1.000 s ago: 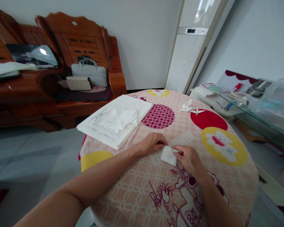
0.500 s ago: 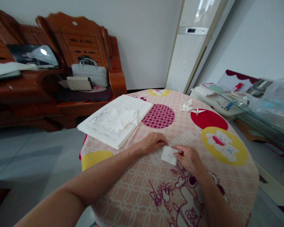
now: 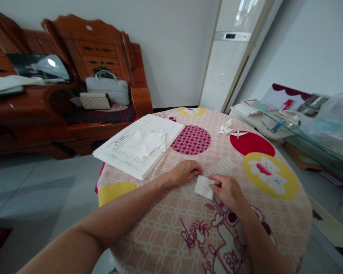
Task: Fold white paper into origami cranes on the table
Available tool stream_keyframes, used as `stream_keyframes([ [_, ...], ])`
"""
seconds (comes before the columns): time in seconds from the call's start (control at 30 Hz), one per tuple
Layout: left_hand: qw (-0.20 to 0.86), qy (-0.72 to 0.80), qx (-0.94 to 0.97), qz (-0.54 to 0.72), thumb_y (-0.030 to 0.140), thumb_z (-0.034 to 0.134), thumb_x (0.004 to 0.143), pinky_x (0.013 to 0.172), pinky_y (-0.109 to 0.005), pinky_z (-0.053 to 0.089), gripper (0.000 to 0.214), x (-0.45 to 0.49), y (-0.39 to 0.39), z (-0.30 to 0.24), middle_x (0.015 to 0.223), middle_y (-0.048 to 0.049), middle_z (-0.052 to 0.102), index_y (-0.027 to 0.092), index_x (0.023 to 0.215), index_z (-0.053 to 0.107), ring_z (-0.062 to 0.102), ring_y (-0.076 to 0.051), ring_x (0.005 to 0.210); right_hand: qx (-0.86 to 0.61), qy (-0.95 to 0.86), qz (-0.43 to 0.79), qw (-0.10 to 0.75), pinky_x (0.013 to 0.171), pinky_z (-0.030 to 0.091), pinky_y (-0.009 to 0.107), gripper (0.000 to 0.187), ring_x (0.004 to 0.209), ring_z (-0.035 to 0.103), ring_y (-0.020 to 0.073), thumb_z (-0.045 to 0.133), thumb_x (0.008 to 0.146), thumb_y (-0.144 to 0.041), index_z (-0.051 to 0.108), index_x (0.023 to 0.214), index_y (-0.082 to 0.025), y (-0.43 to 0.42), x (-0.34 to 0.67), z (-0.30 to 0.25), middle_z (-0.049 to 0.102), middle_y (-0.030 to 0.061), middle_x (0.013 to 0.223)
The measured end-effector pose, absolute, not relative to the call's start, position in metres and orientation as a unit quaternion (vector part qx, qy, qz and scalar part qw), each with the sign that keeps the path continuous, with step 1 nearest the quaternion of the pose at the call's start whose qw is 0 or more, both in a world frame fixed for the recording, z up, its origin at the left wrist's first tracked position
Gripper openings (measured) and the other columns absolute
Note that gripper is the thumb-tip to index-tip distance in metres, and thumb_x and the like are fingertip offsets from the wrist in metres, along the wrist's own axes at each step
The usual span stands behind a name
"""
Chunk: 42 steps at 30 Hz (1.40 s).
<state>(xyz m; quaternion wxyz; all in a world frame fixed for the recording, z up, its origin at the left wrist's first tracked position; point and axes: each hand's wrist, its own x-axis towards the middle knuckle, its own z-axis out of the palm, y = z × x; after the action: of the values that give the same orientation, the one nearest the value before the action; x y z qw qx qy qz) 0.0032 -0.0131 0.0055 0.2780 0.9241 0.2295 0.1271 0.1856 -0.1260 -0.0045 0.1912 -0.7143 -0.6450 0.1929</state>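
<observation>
A small folded piece of white paper (image 3: pixel 203 187) lies flat on the pink patterned tablecloth (image 3: pixel 171 224). My left hand (image 3: pixel 185 172) is curled, its fingertips pressing the paper's upper left edge. My right hand (image 3: pixel 228 190) is closed in a pinch on the paper's right edge. Both forearms rest on the round table.
A stack of printed sheets (image 3: pixel 137 146) with a folded white sheet on top lies at the table's far left. Two white paper cranes (image 3: pixel 230 129) stand at the far side. A wooden bench (image 3: pixel 74 91) with bags stands behind; a glass shelf with clutter (image 3: pixel 303 125) is on the right.
</observation>
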Motion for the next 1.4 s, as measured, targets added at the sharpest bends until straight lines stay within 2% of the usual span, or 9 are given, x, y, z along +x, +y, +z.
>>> stream_keyframes([
  [0.13, 0.303, 0.237, 0.915, 0.125, 0.010, 0.048, 0.083, 0.078, -0.022, 0.043, 0.022, 0.004, -0.014, 0.006, 0.091, -0.0031, 0.071, 0.015, 0.090, 0.069, 0.061, -0.015, 0.085, -0.715, -0.645, 0.193, 0.188, 0.060, 0.040, 0.027, 0.029, 0.063, 0.060, 0.0185, 0.056, 0.077, -0.025, 0.073, 0.100, -0.019, -0.126, 0.186, -0.005, 0.068, 0.0036, 0.069],
  [0.33, 0.317, 0.296, 0.894, 0.112, 0.020, 0.057, 0.081, 0.064, -0.021, 0.041, 0.013, 0.010, -0.015, 0.007, 0.077, -0.0014, 0.068, 0.014, 0.086, 0.069, 0.058, -0.013, 0.070, -0.720, -0.643, 0.187, 0.182, 0.060, 0.040, 0.026, 0.028, 0.063, 0.061, 0.0181, 0.058, 0.076, -0.024, 0.072, 0.099, -0.019, -0.125, 0.186, -0.005, 0.068, 0.0033, 0.069],
  [0.63, 0.342, 0.283, 0.886, 0.131, 0.019, 0.057, 0.080, 0.064, -0.020, 0.040, 0.014, 0.007, -0.017, 0.008, 0.076, -0.0017, 0.068, 0.013, 0.084, 0.069, 0.057, -0.012, 0.070, -0.723, -0.640, 0.188, 0.178, 0.061, 0.040, 0.026, 0.027, 0.063, 0.060, 0.0177, 0.057, 0.076, -0.024, 0.071, 0.099, -0.018, -0.126, 0.183, 0.000, 0.067, 0.0029, 0.068],
  [0.9, 0.335, 0.356, 0.869, 0.082, 0.034, 0.061, 0.078, 0.059, -0.021, 0.035, 0.024, 0.017, -0.011, 0.011, 0.067, -0.0006, 0.066, 0.013, 0.075, 0.072, 0.054, -0.011, 0.062, -0.721, -0.641, 0.190, 0.183, 0.061, 0.041, 0.026, 0.028, 0.062, 0.060, 0.0173, 0.058, 0.076, -0.024, 0.071, 0.100, -0.018, -0.125, 0.184, -0.002, 0.067, 0.0029, 0.068],
  [1.1, 0.373, 0.340, 0.860, 0.081, 0.042, 0.058, 0.080, 0.055, -0.021, 0.032, 0.034, 0.014, -0.009, 0.011, 0.060, 0.0013, 0.061, 0.012, 0.071, 0.071, 0.052, -0.010, 0.059, -0.717, -0.644, 0.187, 0.189, 0.058, 0.040, 0.025, 0.027, 0.060, 0.058, 0.0166, 0.057, 0.077, -0.025, 0.071, 0.099, -0.019, -0.125, 0.186, -0.005, 0.067, 0.0021, 0.067],
  [1.4, 0.366, 0.349, 0.859, 0.084, 0.026, 0.067, 0.072, 0.054, -0.019, 0.034, 0.016, 0.014, -0.015, 0.009, 0.063, -0.0002, 0.065, 0.013, 0.075, 0.075, 0.055, -0.011, 0.060, -0.716, -0.644, 0.186, 0.195, 0.059, 0.041, 0.026, 0.025, 0.061, 0.058, 0.0169, 0.058, 0.075, -0.024, 0.072, 0.096, -0.020, -0.125, 0.186, -0.004, 0.065, 0.0018, 0.066],
])
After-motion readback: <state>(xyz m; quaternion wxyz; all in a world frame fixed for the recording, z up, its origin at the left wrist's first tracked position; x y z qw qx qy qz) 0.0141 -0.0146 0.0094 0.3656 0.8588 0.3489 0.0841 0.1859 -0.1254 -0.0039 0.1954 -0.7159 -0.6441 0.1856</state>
